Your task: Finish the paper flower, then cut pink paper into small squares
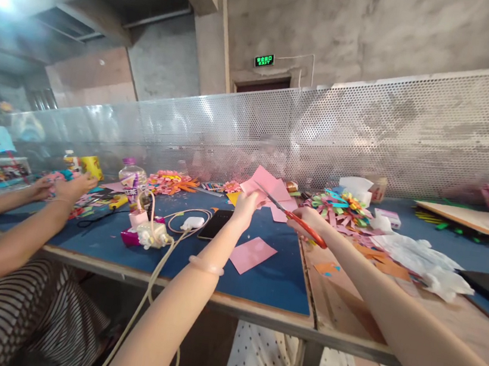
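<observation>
My left hand [248,203] pinches a sheet of pink paper [267,181] and holds it up above the blue table top. In my right hand [309,221] is a pair of scissors [286,211] with orange-red handles, its blades reaching over the pink paper toward my left fingers. Whether the blades are cutting into the sheet I cannot tell. A square of pink paper [253,255] lies flat on the table just below my hands. More pink paper is behind the held sheet, partly hidden by it.
A power strip with plugs [151,235] and its cable are left of my left arm, near a black phone [216,225] and a bottle [131,177]. Paper scraps, white plastic [424,257] and colourful paper strips [340,210] lie right. A co-worker's hands [68,184] work at left.
</observation>
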`<state>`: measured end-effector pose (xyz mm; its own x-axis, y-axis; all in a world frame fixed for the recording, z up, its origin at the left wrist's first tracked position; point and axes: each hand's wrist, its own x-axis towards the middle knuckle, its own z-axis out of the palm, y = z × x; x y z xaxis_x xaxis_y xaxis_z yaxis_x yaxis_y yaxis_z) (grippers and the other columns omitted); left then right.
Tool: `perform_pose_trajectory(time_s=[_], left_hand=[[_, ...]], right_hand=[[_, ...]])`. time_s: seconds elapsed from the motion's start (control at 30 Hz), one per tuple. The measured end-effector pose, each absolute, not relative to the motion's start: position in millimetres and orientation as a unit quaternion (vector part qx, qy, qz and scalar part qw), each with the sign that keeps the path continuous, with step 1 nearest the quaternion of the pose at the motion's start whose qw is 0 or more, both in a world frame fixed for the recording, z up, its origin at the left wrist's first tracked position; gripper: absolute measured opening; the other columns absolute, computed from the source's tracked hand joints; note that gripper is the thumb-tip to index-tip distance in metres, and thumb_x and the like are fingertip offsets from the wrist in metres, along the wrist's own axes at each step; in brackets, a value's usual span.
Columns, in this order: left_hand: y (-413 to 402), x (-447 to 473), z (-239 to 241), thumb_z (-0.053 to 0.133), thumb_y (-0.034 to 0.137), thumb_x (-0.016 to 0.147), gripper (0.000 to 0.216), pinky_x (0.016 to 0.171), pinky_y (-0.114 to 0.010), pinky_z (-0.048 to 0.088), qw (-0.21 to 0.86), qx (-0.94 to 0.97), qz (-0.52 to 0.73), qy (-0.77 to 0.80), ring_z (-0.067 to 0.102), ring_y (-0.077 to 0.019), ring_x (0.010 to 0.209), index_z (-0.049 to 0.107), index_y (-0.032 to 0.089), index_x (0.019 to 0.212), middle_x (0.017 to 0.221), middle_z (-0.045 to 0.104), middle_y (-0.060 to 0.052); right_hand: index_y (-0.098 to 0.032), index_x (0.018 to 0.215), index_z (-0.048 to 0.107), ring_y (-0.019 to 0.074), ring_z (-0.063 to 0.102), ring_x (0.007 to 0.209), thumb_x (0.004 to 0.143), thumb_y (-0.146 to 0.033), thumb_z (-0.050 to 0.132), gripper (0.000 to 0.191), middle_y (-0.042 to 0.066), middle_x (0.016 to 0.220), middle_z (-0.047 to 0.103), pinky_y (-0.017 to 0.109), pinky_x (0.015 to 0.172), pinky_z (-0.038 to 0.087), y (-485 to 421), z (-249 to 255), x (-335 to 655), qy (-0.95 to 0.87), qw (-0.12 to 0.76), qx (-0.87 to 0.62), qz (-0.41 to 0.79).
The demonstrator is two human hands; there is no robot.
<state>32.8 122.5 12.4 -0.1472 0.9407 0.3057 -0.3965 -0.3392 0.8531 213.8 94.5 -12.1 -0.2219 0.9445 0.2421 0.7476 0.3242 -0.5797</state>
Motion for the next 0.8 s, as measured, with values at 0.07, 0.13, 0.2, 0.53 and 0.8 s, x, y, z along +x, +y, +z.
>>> perform_pose_trajectory(time_s=[0.07, 0.13, 0.2, 0.53, 0.8], left_hand=[[123.2, 32.7, 12.5, 0.059, 0.008, 0.065, 0.013, 0.071, -0.035, 0.054, 0.487, 0.436, 0.689, 0.315, 0.060, -0.0128, 0.067, 0.051, 0.015, 0.073, 0.069, 0.056, -0.001], [122.6, 32.6, 13.2, 0.058, 0.008, 0.066, 0.012, 0.071, -0.035, 0.054, 0.490, 0.436, 0.687, 0.314, 0.060, -0.0126, 0.067, 0.050, 0.015, 0.072, 0.068, 0.055, 0.000], [120.9, 32.7, 14.4, 0.057, 0.007, 0.066, 0.012, 0.071, -0.034, 0.054, 0.489, 0.432, 0.687, 0.318, 0.060, -0.0127, 0.067, 0.050, 0.015, 0.072, 0.068, 0.055, 0.000], [115.3, 33.5, 18.4, 0.059, 0.006, 0.065, 0.015, 0.075, -0.037, 0.053, 0.502, 0.419, 0.688, 0.316, 0.061, -0.0154, 0.074, 0.051, 0.014, 0.075, 0.072, 0.059, -0.002], [116.9, 33.0, 17.5, 0.059, 0.006, 0.065, 0.015, 0.074, -0.037, 0.052, 0.496, 0.429, 0.687, 0.314, 0.060, -0.0146, 0.072, 0.054, 0.013, 0.077, 0.075, 0.060, -0.003]], right_hand=[[-0.014, 0.069, 0.062, 0.0112, 0.054, 0.041, 0.070, -0.034, 0.049, 0.024, 0.001, 0.055, 0.060, 0.017, 0.034, 0.035, 94.6, -13.1, 213.2, -0.761, 0.292, -0.553, 0.172], [-0.014, 0.069, 0.062, 0.0114, 0.054, 0.041, 0.070, -0.035, 0.049, 0.024, 0.002, 0.054, 0.060, 0.017, 0.034, 0.035, 94.4, -13.9, 212.7, -0.760, 0.297, -0.551, 0.177], [-0.014, 0.068, 0.061, 0.0117, 0.054, 0.040, 0.071, -0.035, 0.048, 0.024, 0.002, 0.054, 0.059, 0.017, 0.033, 0.034, 93.6, -13.8, 212.2, -0.759, 0.298, -0.549, 0.184], [-0.015, 0.065, 0.059, 0.0123, 0.053, 0.038, 0.071, -0.034, 0.047, 0.023, 0.001, 0.051, 0.057, 0.019, 0.032, 0.034, 86.9, -8.7, 208.6, -0.751, 0.297, -0.560, 0.186], [-0.014, 0.062, 0.061, 0.0117, 0.052, 0.042, 0.070, -0.034, 0.047, 0.026, 0.001, 0.048, 0.055, 0.019, 0.038, 0.033, 82.9, -5.5, 207.8, -0.765, 0.293, -0.557, 0.136]])
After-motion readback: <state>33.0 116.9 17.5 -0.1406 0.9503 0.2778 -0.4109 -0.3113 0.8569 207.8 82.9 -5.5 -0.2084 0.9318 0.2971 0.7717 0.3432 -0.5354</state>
